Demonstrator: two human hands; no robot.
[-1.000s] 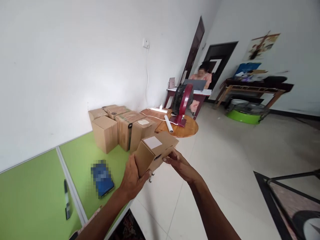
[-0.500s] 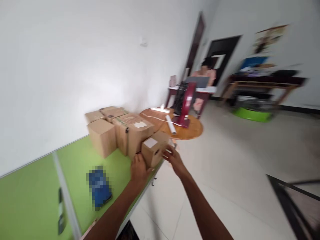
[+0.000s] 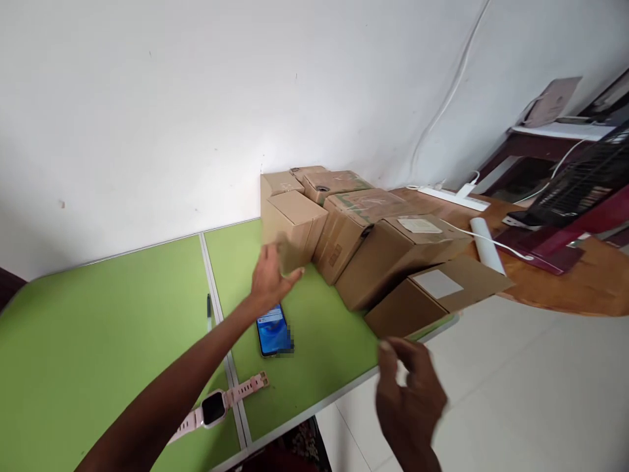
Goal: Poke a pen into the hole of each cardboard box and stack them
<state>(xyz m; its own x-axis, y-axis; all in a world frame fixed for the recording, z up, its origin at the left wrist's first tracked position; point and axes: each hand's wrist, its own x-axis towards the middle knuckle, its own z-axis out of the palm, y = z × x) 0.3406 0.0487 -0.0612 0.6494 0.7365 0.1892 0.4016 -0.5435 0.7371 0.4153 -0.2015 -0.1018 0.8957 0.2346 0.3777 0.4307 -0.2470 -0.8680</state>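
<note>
My left hand (image 3: 272, 278) is open over the green table, with thumb and fingers apart. It reaches past the phone (image 3: 272, 334) toward a plain cardboard box (image 3: 295, 219), and I cannot tell whether the fingertips touch it. Off the table's front edge, my right hand (image 3: 410, 393) hangs in the air with loosely curled fingers and a gap inside the thumb; nothing shows in it. Nearest to it lies a cardboard box with a white label (image 3: 439, 285) at the table's right end. Beside that leans a larger labelled box (image 3: 403, 252).
More cardboard boxes (image 3: 368, 203) stand against the wall. A pink-strapped smartwatch (image 3: 213, 408) and a pen (image 3: 209, 311) lie on the green table (image 3: 122, 314). To the right, a round wooden table (image 3: 555, 288) bears a power strip (image 3: 455, 196), a white roll (image 3: 486, 246) and a dark red stand (image 3: 574, 242).
My view has swung left and closer. Both hands have come off the labelled end box: the left moved toward the plain box, the right drew back off the edge.
</note>
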